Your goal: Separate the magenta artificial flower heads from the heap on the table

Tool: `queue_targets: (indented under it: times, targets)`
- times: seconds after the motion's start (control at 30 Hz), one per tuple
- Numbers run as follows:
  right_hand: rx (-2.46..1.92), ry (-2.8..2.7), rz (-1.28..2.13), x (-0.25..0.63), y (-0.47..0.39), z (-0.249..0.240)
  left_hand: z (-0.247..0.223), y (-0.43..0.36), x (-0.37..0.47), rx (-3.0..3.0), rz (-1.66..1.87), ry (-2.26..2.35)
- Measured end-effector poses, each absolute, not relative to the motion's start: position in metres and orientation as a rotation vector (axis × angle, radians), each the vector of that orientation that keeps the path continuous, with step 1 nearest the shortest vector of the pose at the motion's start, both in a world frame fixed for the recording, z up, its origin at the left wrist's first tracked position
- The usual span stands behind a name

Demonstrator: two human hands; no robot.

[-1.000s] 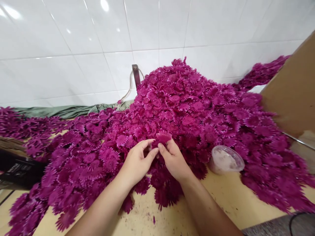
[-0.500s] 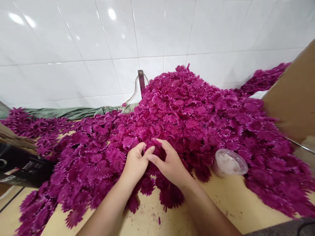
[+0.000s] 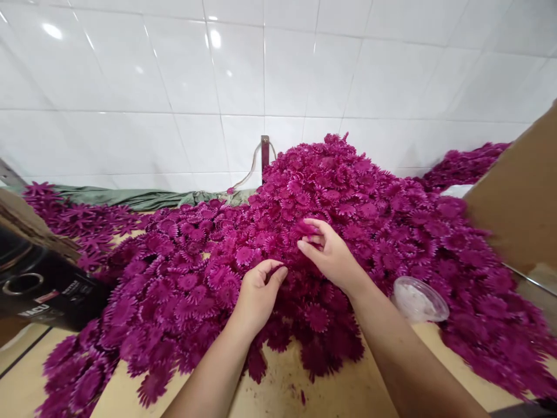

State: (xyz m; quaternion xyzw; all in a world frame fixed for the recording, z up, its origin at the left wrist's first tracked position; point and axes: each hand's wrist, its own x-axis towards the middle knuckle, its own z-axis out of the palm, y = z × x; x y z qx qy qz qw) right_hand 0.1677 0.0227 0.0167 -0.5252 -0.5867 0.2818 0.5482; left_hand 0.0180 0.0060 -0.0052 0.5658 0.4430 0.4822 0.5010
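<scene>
A large heap of magenta flower heads (image 3: 331, 188) with fringed petals lies in front of me. My right hand (image 3: 333, 255) is over the heap's middle, thumb and fingers curled around a blurred magenta flower (image 3: 307, 228). To its lower left, my left hand (image 3: 259, 293) is closed in a pinch, thumb against forefinger, low over the flowers. Whatever lies between its fingertips is too small or hidden to make out. The two hands are apart.
A clear plastic tub (image 3: 420, 299) with whitish contents stands right of my right forearm. A black canister (image 3: 47, 290) is at the left, a cardboard box (image 3: 517, 197) at the right. Green cloth (image 3: 130, 198) runs along the white tiled wall (image 3: 174, 64).
My hands, together at the fingertips before, have separated. The right has moved up and right with a magenta flower; the left remains pinched. The view has shifted slightly.
</scene>
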Motion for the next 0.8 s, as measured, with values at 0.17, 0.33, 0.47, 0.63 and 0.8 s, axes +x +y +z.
queue_targets:
  times: [0.17, 0.33, 0.47, 0.63, 0.8]
  targets:
    - [-1.166, -1.667, 1.004, 0.15, 0.002, 0.019, -0.014, 0.012, 0.015, 1.412, 1.169, 1.165]
    - [-1.2, -1.711, 0.916, 0.138, 0.005, 0.013, -0.02, 0.016, 0.015, 1.334, 1.152, 1.113]
    - [-1.229, -1.643, 0.82, 0.142, 0.017, 0.009, -0.017, 0.012, 0.017, 1.304, 1.144, 1.002]
    - [-1.369, -1.351, 0.802, 0.159, 0.034, 0.007, -0.01, 0.005, 0.02, 1.344, 1.106, 0.932]
    - [-1.289, -1.307, 0.749, 0.167, 0.041, 0.012, -0.01, 0.005, 0.024, 1.181, 1.032, 0.923]
